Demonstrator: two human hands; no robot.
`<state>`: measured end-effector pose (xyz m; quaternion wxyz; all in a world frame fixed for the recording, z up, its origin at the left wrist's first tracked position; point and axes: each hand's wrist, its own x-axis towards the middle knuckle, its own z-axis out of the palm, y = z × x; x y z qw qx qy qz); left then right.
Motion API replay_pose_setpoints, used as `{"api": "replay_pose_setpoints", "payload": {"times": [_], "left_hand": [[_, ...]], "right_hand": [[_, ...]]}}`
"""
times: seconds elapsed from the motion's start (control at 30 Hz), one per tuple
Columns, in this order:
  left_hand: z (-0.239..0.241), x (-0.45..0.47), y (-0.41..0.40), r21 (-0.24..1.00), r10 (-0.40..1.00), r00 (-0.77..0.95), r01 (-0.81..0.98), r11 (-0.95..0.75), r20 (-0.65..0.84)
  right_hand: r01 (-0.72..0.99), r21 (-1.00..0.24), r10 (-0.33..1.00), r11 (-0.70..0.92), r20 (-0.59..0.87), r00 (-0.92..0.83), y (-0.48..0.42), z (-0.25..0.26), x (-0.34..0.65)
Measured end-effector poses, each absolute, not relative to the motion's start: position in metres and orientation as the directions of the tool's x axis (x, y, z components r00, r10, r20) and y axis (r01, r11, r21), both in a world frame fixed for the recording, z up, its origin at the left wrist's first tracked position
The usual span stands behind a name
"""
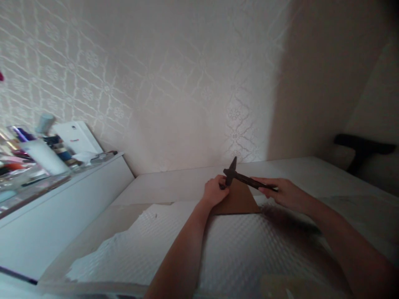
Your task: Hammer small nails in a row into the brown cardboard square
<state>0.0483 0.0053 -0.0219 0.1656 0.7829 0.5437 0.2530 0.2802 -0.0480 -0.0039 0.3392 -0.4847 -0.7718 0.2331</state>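
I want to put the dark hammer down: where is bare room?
Free: white textured sheet left of the left hand, and the pale surface beyond the right hand. Crowded: the left shelf of bottles.

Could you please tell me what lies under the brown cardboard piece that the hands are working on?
The brown cardboard rests on white bubble wrap, spread over a pale surface. Whatever lies directly under the cardboard is hidden.

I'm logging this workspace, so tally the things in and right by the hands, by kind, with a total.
Hands: 2, the left hand and the right hand
Hammers: 1, a dark hammer, handle in the right hand, head by the left fingers
Brown cardboard pieces: 1, brown cardboard under the hammer
White textured sheets: 1, textured sheet
Total: 5
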Motion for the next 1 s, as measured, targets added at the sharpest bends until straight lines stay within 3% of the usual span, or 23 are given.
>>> {"api": "replay_pose_setpoints", "payload": {"times": [0.17, 0.3, 0.37, 0.47, 0.6, 1.0], "left_hand": [[-0.02, 0.047, 0.003, 0.509, 0.937, 0.268, 0.787, -0.348, 0.225], [-0.003, 0.057, -0.019, 0.388, 0.9, 0.251, 0.836, -0.387, 0.356], [0.006, 0.069, -0.038, 0.325, 0.871, 0.298, 0.841, -0.433, 0.39], [0.005, 0.088, -0.065, 0.263, 0.834, 0.468, 0.799, -0.541, 0.293], [-0.011, 0.101, -0.078, 0.208, 0.773, 0.6, 0.745, -0.633, 0.205], [-0.014, 0.099, -0.073, 0.174, 0.758, 0.634, 0.737, -0.653, 0.155]], "right_hand": [[0.607, -0.685, 0.915, 0.403, 0.309, -0.258, -0.049, 0.0, 0.28], [0.65, -0.636, 0.896, 0.416, 0.409, -0.173, -0.047, -0.002, 0.284], [0.688, -0.613, 0.895, 0.388, 0.427, -0.125, -0.045, -0.005, 0.286], [0.712, -0.605, 0.896, 0.358, 0.437, -0.078, -0.044, -0.006, 0.289], [0.667, -0.613, 0.887, 0.424, 0.428, -0.17, -0.045, -0.005, 0.285], [0.582, -0.652, 0.874, 0.486, 0.349, -0.338, -0.046, -0.008, 0.276]]}}
